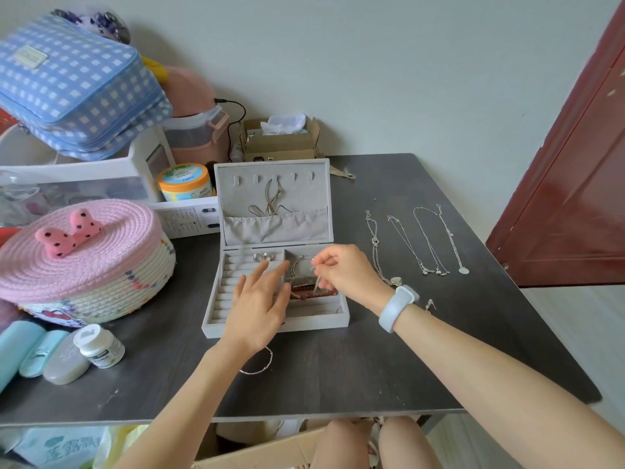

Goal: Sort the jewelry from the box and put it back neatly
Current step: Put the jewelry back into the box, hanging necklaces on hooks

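The jewelry box (275, 289) is set open near the middle of the tabletop (338, 377), its lid propped upright toward the far edge so that the hooks and the pocket are exposed; a cord necklace (270, 201) is hung from one hook and drapes toward the pocket. Two rings (262, 257) are seated in the far end of the ring rolls at the box's left side.

The left hand (260, 309) is held over the ring rolls with its fingers straight and loosely spread, nothing gripped — probably to steady the box or reach in. A thin silvery piece (317, 282) is pinched between thumb and fingertips of the right hand (341, 274) above the right-hand compartments, where a silver bangle (301, 265) and red beads (304, 296) lie; whether it is being lifted out or lowered in cannot be told.

Four silver chains (416, 242) are laid straight and apart along the right side of the tabletop — seemingly to keep them untangled. A beaded bracelet (262, 365) lies toward the near edge, just in front of the box. Most pieces are judged to be sorted but not yet returned.
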